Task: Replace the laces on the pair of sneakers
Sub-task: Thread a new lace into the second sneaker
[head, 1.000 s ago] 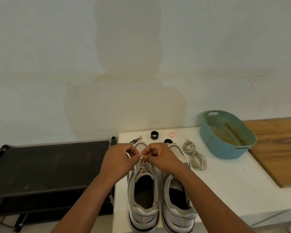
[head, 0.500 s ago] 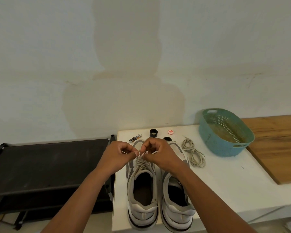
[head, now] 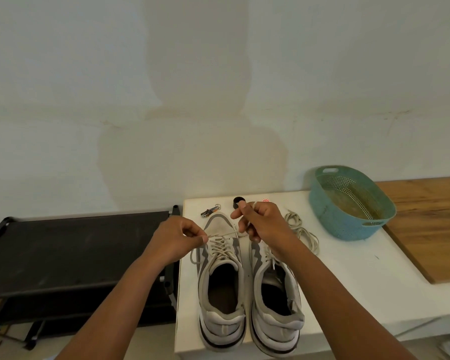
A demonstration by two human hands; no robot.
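Note:
Two white-and-grey sneakers stand side by side on the white table, heels toward me. The left sneaker carries a beige lace crossed through its eyelets. My left hand pinches one end of that lace at the shoe's left side. My right hand grips the other end, which runs taut across the toe area. The right sneaker is partly hidden under my right wrist. A loose coil of beige laces lies right of the shoes.
A teal perforated basket sits at the table's back right, beside a wooden board. A black ring, a small metal clip and a red-white disc lie behind the shoes. A black shoe rack stands left.
My hands, which were together over the left sneaker's laces, have pulled apart; the lace now stretches between them, right hand up and to the right, left hand to the left.

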